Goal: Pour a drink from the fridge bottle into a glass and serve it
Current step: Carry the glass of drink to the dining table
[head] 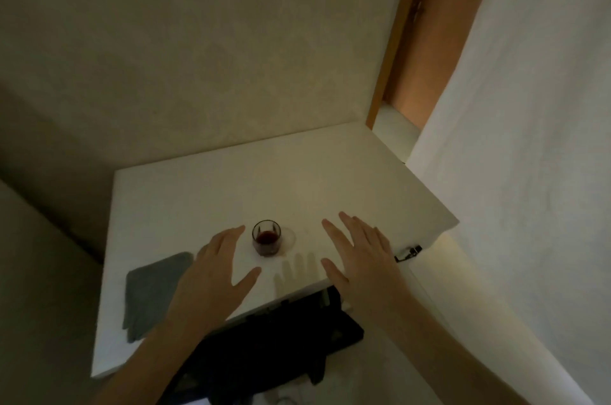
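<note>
Leftmost, folded grey cloth [155,292] flat on white tabletop [231,186], partly hidden under left forearm. Left hand [215,275] palm down, fingers [231,234] spread wide and empty, hovering low. Just beyond those fingertips, apart from them, small clear glass with dark red drink [266,238], upright between both hands. Right hand [360,255] likewise flat, splayed, holding nothing, near table's front edge. Below, dark shapes too dim to identify.
</note>
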